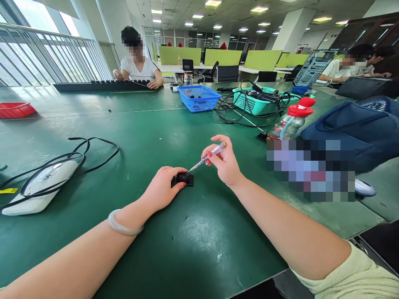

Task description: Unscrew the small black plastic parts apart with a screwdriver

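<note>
Tabletop (199, 245): two hands (160, 187) (229, 166), one screwdriver (219, 148)

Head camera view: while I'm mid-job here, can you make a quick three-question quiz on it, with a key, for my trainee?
1. What does the right hand hold? A) a blue plastic basket B) a slim, clear-handled metal screwdriver C) a black cable
2. True or false: the left hand touches the small, black, box-shaped part.
3. Fill in: the clear bottle with a red lid stands beside the dark blue fabric ____.

Key: 1. B. 2. True. 3. Bag.
</note>
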Demonstrator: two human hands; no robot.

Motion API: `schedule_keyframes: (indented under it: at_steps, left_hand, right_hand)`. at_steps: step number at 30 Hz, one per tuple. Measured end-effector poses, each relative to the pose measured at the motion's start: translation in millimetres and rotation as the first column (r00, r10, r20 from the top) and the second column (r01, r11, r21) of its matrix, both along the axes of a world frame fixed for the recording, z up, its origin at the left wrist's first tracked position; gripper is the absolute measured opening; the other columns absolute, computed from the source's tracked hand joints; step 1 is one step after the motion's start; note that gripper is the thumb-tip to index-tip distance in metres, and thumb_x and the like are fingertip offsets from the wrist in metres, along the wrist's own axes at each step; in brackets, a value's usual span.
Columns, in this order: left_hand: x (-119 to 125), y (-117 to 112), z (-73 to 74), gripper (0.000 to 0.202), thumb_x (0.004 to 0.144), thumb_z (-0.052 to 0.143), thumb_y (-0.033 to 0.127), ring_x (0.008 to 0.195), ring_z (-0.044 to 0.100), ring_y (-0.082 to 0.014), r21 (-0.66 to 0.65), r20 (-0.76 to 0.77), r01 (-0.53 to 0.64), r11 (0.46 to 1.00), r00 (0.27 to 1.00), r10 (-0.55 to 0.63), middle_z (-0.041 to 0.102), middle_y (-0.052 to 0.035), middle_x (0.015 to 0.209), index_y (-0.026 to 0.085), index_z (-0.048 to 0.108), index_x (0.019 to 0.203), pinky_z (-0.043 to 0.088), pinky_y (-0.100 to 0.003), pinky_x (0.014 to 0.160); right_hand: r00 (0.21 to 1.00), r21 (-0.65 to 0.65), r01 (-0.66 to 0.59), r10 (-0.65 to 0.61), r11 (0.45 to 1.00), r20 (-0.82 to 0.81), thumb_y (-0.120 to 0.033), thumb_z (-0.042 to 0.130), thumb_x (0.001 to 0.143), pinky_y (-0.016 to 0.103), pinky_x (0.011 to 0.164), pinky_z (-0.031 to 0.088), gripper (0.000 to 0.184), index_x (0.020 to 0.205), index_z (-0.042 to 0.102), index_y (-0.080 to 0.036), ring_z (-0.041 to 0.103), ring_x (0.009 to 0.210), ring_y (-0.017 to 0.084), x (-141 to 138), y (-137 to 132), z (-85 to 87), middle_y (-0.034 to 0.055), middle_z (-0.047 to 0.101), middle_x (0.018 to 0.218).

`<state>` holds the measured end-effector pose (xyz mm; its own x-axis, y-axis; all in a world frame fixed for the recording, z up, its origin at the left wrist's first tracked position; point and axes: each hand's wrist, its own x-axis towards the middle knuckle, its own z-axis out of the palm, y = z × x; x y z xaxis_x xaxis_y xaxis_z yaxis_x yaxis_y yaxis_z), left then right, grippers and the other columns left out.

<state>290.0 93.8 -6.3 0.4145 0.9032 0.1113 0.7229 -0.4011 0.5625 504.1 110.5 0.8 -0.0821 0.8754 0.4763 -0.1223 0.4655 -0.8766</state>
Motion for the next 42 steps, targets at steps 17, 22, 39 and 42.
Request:
schedule_keyframes:
  at_steps: [17, 22, 39, 42]
  left_hand:
    - [1, 0, -1.3, 0.034, 0.083, 0.061, 0.030, 0.120, 0.053, -0.0253, -0.019, 0.027, -0.008, 1.000, 1.000, 0.009, 0.067, -0.0017, 0.119, 0.030, 0.064, 0.117, 0.044, -0.046, 0.110]
    - [1, 2, -3.5, 0.034, 0.083, 0.061, 0.033, 0.122, 0.051, -0.0257, -0.034, 0.032, -0.014, 0.999, 0.999, 0.015, 0.067, -0.0003, 0.120, 0.032, 0.065, 0.116, 0.043, -0.047, 0.110]
    - [3, 1, 0.1, 0.034, 0.083, 0.060, 0.033, 0.119, 0.053, -0.0260, -0.024, 0.016, -0.014, 1.000, 1.000, 0.014, 0.067, -0.0011, 0.118, 0.031, 0.065, 0.116, 0.045, -0.046, 0.108]
    - [3, 0, -0.4, 0.034, 0.084, 0.059, 0.034, 0.119, 0.052, -0.0262, -0.024, 0.020, -0.005, 1.000, 1.000, 0.005, 0.067, -0.0010, 0.118, 0.031, 0.064, 0.117, 0.045, -0.047, 0.108]
  right_hand:
    - [0.996, -0.027, 0.039, -0.041, 0.999, -0.078, -0.036, 0.066, 0.083, 0.032, 0.060, 0.046, 0.036, 0.106, 0.040, -0.028, 0.054, 0.059, 0.013, 6, 7, -11.9, -0.0055, 0.066, 0.075]
    - [0.999, -0.033, 0.025, -0.026, 0.999, -0.029, -0.038, 0.065, 0.083, 0.033, 0.061, 0.046, 0.037, 0.106, 0.038, -0.028, 0.053, 0.058, 0.013, 5, 6, -11.6, -0.0057, 0.065, 0.074]
    - [0.995, -0.016, 0.028, -0.029, 0.999, -0.095, -0.031, 0.063, 0.084, 0.031, 0.061, 0.047, 0.032, 0.106, 0.040, -0.028, 0.054, 0.060, 0.013, 4, 6, -13.8, -0.0056, 0.066, 0.076]
    - [0.996, -0.035, 0.042, -0.045, 0.998, -0.082, -0.033, 0.064, 0.083, 0.032, 0.061, 0.047, 0.033, 0.106, 0.040, -0.029, 0.055, 0.060, 0.013, 5, 6, -14.0, -0.0053, 0.066, 0.076]
